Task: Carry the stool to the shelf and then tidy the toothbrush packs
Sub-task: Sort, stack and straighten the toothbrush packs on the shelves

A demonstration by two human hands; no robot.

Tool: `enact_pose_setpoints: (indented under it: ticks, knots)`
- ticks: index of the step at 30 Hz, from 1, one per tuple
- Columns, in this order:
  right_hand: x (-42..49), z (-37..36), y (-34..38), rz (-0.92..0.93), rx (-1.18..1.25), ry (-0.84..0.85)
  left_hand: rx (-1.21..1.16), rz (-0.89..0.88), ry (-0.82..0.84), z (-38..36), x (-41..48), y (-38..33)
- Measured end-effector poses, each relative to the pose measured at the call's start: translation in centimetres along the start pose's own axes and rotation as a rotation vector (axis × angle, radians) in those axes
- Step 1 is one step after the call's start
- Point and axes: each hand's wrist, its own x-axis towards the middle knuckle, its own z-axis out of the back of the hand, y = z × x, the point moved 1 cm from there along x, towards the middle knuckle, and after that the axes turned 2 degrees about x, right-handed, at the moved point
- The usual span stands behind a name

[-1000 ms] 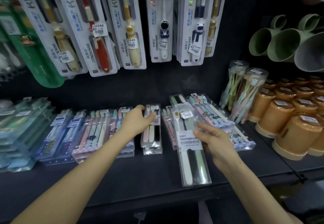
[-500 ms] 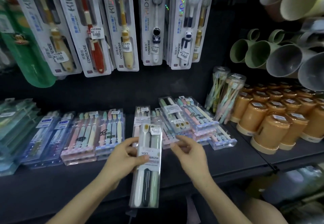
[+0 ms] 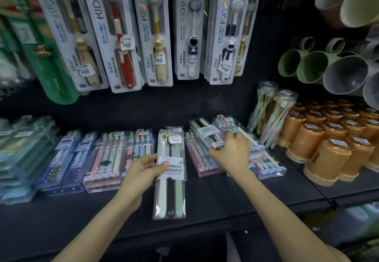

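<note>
Stage: we judge the stool leg of the task finished or out of our view, since no stool shows; we are at the shelf [image 3: 205,210] sorting packs.
Left hand: our left hand [image 3: 141,171] is clamped on the soft-toothbrush pack [image 3: 170,171], thumb across its white label, fingers behind its left edge.
Right hand: our right hand [image 3: 231,151] rests, fingers spread and loosely curled, on the jumbled pile [image 3: 207,136] at two o'clock of the held pack; we cannot tell whether it grips anything.
Held pack: it lies lengthwise at the shelf's middle, its foot toward the front edge, apparently over another like pack.
Done: the flat rows [image 3: 114,157] at nine o'clock look squared up in neat stacks.
Left: the pile at two o'clock sits skewed, one pack turned label-sideways; it needs straightening, in our judgement.
Materials: clear, glossy, rigid blister plastic, long rectangles with paper labels and price stickers; pastel brushes inside.
Surroundings: matt dark shelf board; hanging kids' packs [image 3: 158,32] at twelve o'clock; smooth orange cups [image 3: 328,155] at three o'clock.
</note>
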Motion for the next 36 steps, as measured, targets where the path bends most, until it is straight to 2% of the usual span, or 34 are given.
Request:
enact_pose_setpoints:
  ticks: [3, 6, 10, 14, 18, 20, 26, 31, 34, 36]
  knots:
    - [-0.9, 2.9, -0.9, -0.134, 0.383, 0.054, -0.031, 0.010, -0.024, 1.0, 0.5, -0.1]
    - [-2.1, 6.6, -2.5, -0.145, 0.755, 0.120, -0.099, 0.035, -0.073, 2.4, 1.1, -0.4]
    - [-2.0, 8.7, -4.9, -0.121, 1.274, 0.449, -0.020, -0.032, -0.128, 4.0, 1.7, -1.1]
    - [-0.8, 7.7, -4.9, -0.019, 1.420, 0.689, 0.109, -0.141, -0.085, 4.3, 1.9, -2.6]
    - [-0.4, 6.3, -1.6, 0.030, 1.518, 0.910, 0.200, -0.102, 0.122, 3.0, 1.4, -3.2]
    - [-0.2, 5.4, 0.0, 0.035, 1.545, 0.964, 0.259, -0.071, 0.194, 2.5, 1.2, -2.8]
    - [0.3, 2.8, 1.4, -0.036, 1.563, 0.924, 0.084, 0.063, 0.207, 3.1, 0.7, -2.0]
    - [-0.9, 1.5, 4.1, -0.224, 1.553, 0.667, 0.052, 0.104, 0.293, 3.2, 0.3, -1.5]
    - [-2.3, 0.7, 5.5, -0.361, 1.469, 0.486, 0.041, 0.082, 0.214, 2.9, 0.1, -1.1]
    - [-3.6, 0.7, 6.5, -0.326, 1.321, 0.455, -0.008, 0.058, 0.186, 3.0, 0.0, -0.7]
